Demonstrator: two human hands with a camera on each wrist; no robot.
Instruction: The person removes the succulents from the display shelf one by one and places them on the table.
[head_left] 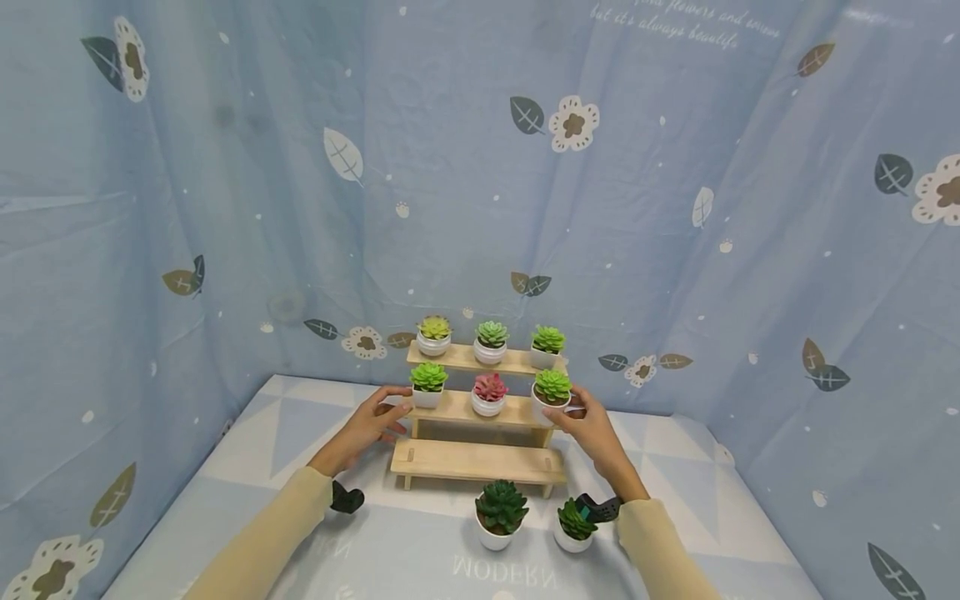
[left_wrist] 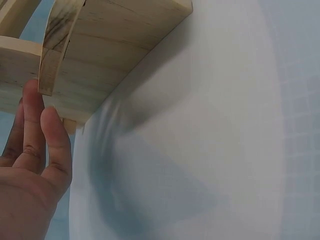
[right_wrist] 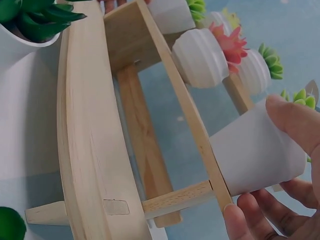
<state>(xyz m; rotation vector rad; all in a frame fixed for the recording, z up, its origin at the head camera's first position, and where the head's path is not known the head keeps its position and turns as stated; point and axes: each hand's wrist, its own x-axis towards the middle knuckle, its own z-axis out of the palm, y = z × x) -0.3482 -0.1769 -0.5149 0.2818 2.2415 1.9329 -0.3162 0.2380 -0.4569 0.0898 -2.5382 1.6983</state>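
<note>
A three-tier wooden stand [head_left: 480, 461] stands on the table with small potted succulents on its upper two tiers. My right hand [head_left: 592, 425] holds a white pot with a bright green succulent [head_left: 552, 388] at the right end of the middle tier. The right wrist view shows the thumb and fingers around this white pot [right_wrist: 262, 150], whose base meets the shelf. At the middle tier's left end is my left hand [head_left: 377, 421], beside a square-potted green succulent [head_left: 428, 383]. In the left wrist view its extended fingers [left_wrist: 33, 107] reach the stand's wooden end.
A red succulent [head_left: 490, 393] sits mid-shelf. Along the top tier are a yellow-green succulent [head_left: 433, 335], a pale green one [head_left: 491, 342] and a bright green one [head_left: 547, 343]. Before the stand are a dark green succulent [head_left: 501, 512] and a smaller one [head_left: 574, 527]. A curtain [head_left: 450, 167] hangs behind.
</note>
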